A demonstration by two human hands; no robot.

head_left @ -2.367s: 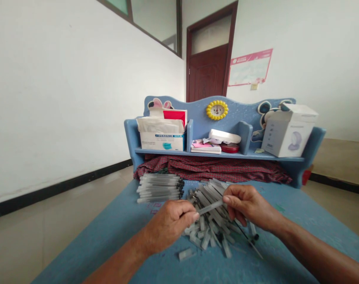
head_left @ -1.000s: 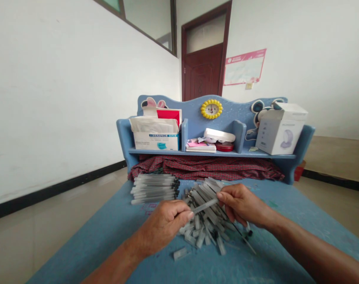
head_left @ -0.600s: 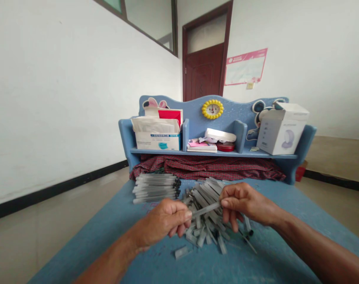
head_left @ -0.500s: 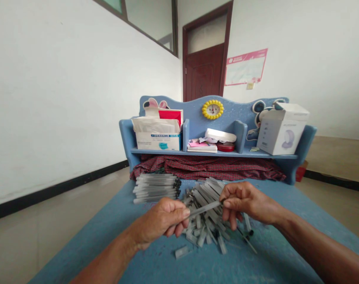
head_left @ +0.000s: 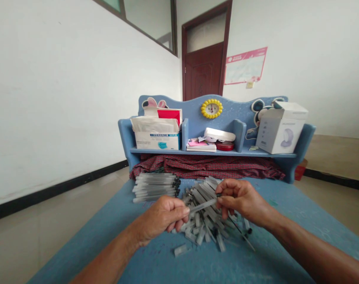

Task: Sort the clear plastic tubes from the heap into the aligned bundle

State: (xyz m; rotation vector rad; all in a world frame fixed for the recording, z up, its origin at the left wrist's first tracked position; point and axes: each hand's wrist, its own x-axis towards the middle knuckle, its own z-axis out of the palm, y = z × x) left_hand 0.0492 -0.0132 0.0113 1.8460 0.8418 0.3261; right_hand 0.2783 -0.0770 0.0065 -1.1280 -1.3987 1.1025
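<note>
The left end of the clear tube (head_left: pixel 202 206) is hidden in my left hand (head_left: pixel 169 215), thumb pressed on curled fingers. My right hand (head_left: pixel 241 200) pinches a dark piece (head_left: pixel 218 195), too small to make out, at the tube's other end. The tube slants between my hands over a pile (head_left: pixel 201 236), partly covered by them. The table's (head_left: pixel 271 252) near edge is cut off.

A white wall (head_left: pixel 63 86) meets the beige floor (head_left: pixel 61 209) along black skirting (head_left: pixel 78 178); a reddish-brown door (head_left: pixel 203 73) (paned at the top) stands beyond the blue desk (head_left: pixel 226 270), a dark-framed window (head_left: pixel 148 19) high to the door's left.
</note>
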